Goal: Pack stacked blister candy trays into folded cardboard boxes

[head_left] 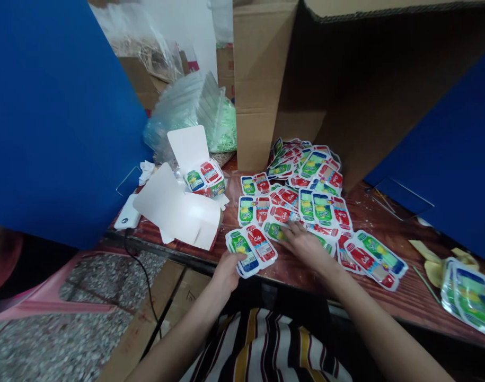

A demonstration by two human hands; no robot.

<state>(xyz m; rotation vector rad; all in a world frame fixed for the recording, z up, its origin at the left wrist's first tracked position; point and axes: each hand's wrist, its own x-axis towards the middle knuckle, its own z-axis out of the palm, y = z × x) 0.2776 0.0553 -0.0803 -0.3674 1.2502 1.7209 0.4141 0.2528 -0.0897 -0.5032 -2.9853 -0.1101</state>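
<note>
My left hand (227, 269) pinches the left edge of a small stack of candy packets (262, 244), each with a green Sprite-style can and a red Cola-style jar printed on it. On the wooden table, my right hand (303, 244) rests its fingers on another green-and-red packet (273, 230); whether it grips that packet cannot be made out. Around and beyond it spreads a pile of the same packets (316, 164). To the left stands an open display box (204, 180) with packets in it and its white lid raised. Flat white cardboard (182, 215) lies in front of that box.
A large cardboard box (258, 79) lies open toward me behind the pile. Blue panels (59, 116) flank both sides. A white device (128, 213) with a cable sits at the table's left edge. More packets (470, 294) lie far right. Clear plastic trays (190, 101) stand behind.
</note>
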